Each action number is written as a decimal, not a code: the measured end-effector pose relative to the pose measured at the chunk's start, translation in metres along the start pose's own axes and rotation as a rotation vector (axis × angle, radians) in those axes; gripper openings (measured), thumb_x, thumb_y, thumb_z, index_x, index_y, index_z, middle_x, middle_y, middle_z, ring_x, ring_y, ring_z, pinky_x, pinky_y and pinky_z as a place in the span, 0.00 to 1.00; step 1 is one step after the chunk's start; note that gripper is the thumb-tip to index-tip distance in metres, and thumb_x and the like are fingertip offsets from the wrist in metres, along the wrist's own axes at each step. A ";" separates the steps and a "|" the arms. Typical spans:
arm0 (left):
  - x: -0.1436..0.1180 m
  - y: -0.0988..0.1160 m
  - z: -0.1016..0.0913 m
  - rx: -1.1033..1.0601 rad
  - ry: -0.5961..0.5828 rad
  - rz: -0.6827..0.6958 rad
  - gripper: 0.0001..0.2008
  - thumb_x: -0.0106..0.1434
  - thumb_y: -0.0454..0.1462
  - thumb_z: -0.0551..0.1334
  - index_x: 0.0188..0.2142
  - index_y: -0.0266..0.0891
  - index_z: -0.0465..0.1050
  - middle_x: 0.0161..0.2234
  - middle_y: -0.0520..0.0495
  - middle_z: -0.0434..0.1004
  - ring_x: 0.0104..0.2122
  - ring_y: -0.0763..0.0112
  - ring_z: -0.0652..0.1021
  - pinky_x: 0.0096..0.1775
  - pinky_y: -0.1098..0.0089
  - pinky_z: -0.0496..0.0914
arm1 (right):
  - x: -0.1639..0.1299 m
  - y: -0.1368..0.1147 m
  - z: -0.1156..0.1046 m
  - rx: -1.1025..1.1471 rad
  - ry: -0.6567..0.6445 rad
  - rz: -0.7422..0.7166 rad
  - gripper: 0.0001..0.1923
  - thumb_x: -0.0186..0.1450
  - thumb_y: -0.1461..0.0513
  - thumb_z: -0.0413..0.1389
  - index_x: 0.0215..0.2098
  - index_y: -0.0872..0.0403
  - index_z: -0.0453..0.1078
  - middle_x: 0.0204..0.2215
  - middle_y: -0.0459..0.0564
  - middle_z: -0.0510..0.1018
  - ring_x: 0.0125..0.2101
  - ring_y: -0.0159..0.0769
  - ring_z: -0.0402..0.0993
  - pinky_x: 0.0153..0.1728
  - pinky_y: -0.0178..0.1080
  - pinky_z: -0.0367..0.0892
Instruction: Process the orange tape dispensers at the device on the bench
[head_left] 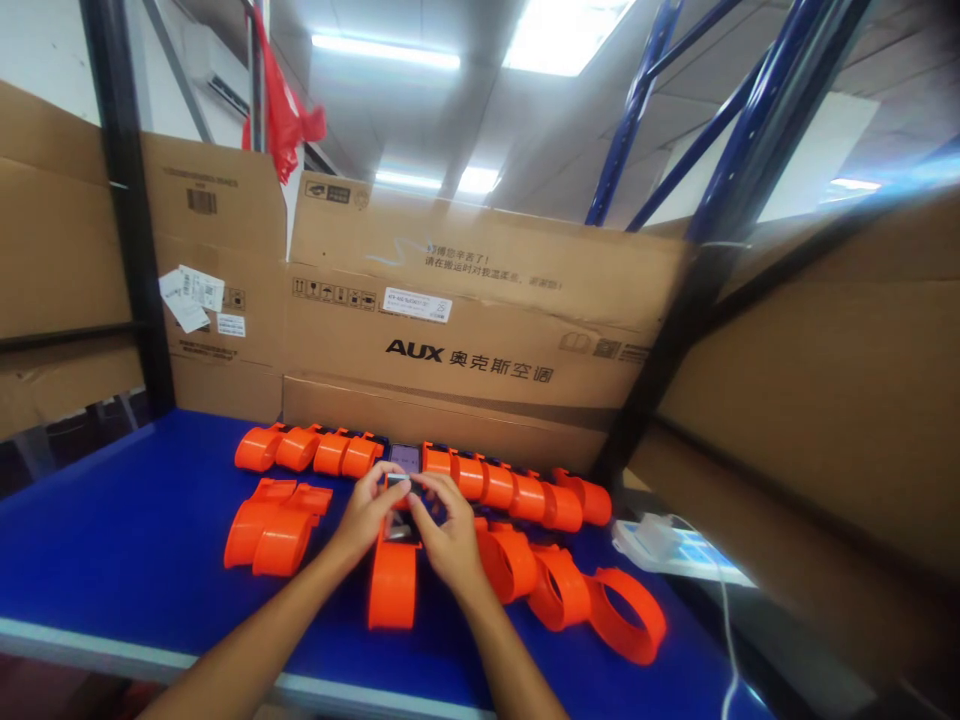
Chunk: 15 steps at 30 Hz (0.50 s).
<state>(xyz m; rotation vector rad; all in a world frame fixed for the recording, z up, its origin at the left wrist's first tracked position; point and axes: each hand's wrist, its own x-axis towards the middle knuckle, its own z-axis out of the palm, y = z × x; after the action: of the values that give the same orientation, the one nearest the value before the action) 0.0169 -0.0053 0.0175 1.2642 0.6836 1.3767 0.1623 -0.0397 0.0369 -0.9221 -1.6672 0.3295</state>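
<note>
Between both grips: orange band (pixel 392 585).

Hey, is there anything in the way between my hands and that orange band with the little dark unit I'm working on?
Nothing visible. Both the left hand and right hand are already on the dark unit atop the orange band.

The big cardboard box (pixel 480 320) behind the blue table says "AUX" in fat black letters, with the Chinese signs 奥克斯空调 right after it. Above that word, near the top of this box, run two short lines of small Chinese writing, too blurry to read fully. A white sticker (pixel 417 304) sits just above "AUX"; its print is too small to read.
</note>
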 end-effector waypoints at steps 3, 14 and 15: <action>0.005 0.002 -0.006 -0.044 0.037 -0.031 0.19 0.55 0.50 0.68 0.37 0.39 0.71 0.19 0.57 0.69 0.10 0.80 0.63 0.14 0.76 0.53 | 0.000 0.002 -0.003 -0.003 0.054 -0.004 0.14 0.66 0.58 0.57 0.49 0.49 0.74 0.45 0.52 0.76 0.43 0.40 0.72 0.42 0.39 0.68; 0.007 0.042 -0.009 -0.762 0.120 -0.237 0.18 0.60 0.48 0.66 0.25 0.39 0.63 0.16 0.55 0.68 0.14 0.78 0.69 0.17 0.77 0.63 | -0.006 0.026 -0.002 -0.375 -0.112 0.065 0.11 0.63 0.60 0.58 0.45 0.49 0.75 0.38 0.51 0.78 0.39 0.41 0.72 0.41 0.40 0.66; 0.008 0.042 -0.007 -0.762 0.124 -0.245 0.18 0.59 0.47 0.66 0.25 0.39 0.63 0.15 0.55 0.68 0.13 0.78 0.68 0.16 0.78 0.62 | -0.007 0.025 0.000 -0.417 -0.165 0.065 0.11 0.63 0.60 0.58 0.44 0.49 0.75 0.38 0.51 0.78 0.39 0.42 0.72 0.42 0.40 0.65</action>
<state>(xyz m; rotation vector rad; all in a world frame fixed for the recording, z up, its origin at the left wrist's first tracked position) -0.0021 -0.0066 0.0560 0.4774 0.3192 1.3276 0.1726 -0.0287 0.0157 -1.2879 -1.8997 0.1014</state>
